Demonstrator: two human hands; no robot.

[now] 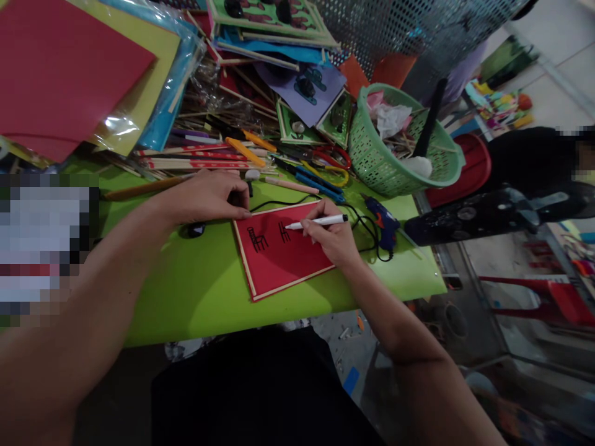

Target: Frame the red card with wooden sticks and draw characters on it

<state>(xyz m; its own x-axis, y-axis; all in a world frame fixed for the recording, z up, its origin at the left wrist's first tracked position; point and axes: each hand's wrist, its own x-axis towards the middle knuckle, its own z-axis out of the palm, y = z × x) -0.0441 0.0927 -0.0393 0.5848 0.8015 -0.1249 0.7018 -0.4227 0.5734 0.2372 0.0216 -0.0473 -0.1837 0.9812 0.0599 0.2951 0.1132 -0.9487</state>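
Observation:
A red card (297, 263) edged with thin pale wooden sticks lies on the green table. Two small chair-like drawings in black line mark its upper half. My right hand (331, 238) is closed around a white marker pen (328, 220), its tip at the right-hand drawing. At the card's upper left corner, my left hand (211, 195) has curled fingers, with thumb and fingertips pinching the stick-framed edge.
A blue glue gun (383, 226) with a black cord lies to the right. Behind are scissors (334, 158), sticks, pens and a green basket (400, 152) of scraps. Coloured sheets (69, 68) stand at the back left; stick-framed cards (274, 28) are piled at the back. The green table (186, 303) ends near my lap.

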